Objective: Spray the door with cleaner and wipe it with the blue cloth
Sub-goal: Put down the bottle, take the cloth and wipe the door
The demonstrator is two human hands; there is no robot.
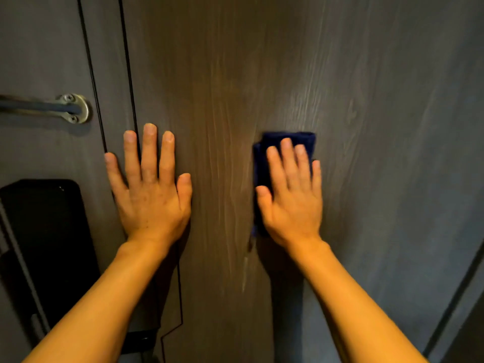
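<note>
A dark wood-grain door [366, 100] fills the view, with pale streaks running down its middle. My right hand [292, 197] lies flat on a folded blue cloth [262, 158] and presses it against the door, right of centre. The cloth shows above and left of the fingers. My left hand [150, 184] rests flat on the door with fingers spread and holds nothing, close to two thin black grooves. No spray bottle is in view.
A metal bar handle with a screwed round mount [74, 108] sits at the left. Below it is a black lock panel [44, 231]. The door's right edge and frame [461, 297] run diagonally at the lower right.
</note>
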